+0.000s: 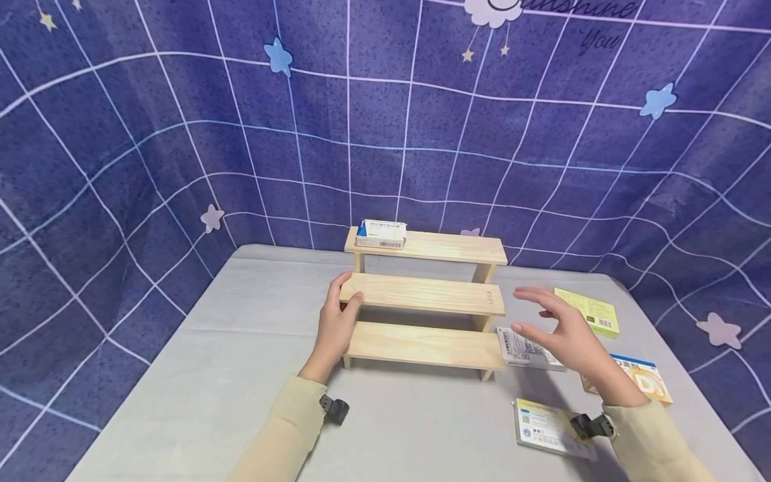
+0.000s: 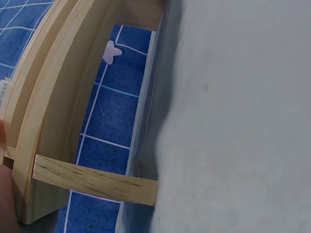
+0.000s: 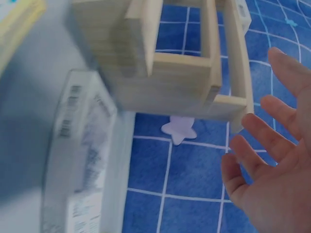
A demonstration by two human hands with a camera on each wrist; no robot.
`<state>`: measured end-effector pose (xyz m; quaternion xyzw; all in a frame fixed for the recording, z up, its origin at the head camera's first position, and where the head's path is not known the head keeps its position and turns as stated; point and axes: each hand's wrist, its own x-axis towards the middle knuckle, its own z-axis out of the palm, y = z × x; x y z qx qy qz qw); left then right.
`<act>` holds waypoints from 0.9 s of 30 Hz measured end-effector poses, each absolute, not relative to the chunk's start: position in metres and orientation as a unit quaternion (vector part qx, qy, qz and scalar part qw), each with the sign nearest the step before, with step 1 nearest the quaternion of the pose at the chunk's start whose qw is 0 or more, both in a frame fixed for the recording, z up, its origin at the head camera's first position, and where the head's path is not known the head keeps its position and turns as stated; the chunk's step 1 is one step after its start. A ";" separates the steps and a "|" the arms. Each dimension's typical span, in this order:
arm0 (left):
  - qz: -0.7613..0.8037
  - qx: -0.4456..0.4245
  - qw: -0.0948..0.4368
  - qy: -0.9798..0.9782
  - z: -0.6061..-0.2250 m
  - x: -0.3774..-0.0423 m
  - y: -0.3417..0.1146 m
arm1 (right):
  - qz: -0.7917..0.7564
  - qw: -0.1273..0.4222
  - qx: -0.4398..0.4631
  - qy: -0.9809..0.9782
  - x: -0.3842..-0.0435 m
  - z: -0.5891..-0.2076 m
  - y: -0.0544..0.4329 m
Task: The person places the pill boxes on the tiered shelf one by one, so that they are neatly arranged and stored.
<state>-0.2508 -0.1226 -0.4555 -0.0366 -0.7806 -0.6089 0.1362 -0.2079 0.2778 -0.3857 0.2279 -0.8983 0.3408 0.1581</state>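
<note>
Wooden rack (image 1: 421, 292) stood upright on the grey cloth (image 1: 241, 341), near the patterned blue curtain (image 1: 385, 134). Three tiers, stepped: lowest board nearest the wearer, highest at the back. Wood pale, straw-coloured, apparently unpainted; fine lengthwise grain on the treads, darker streaks along one support in the left wrist view. Edges cut square. Small dark marks near the right end of the middle board; too small to read. Gaps open between tiers, curtain visible through them from the wrists.

White-and-blue box (image 1: 381, 235) lay flat on the top board, toward its left end.

Left hand (image 1: 337, 325) pinched the left end of the middle board, thumb toward the front. Right hand (image 1: 563, 331) was spread loosely in the air beside the rack's right side, fingers parted, nothing held.

Grey-and-white box (image 1: 527, 351) lay just beside the rack's lower right end. Farther right, yellow-green box (image 1: 593, 313) and orange-and-white box (image 1: 655, 385); nearer the wearer, yellow-and-white box (image 1: 542, 428), partly behind the wrist camera.
</note>
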 end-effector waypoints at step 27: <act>-0.604 -0.033 0.139 -0.784 -0.457 -0.251 -0.122 | 0.318 0.089 0.247 -0.911 -0.203 -0.438 0.317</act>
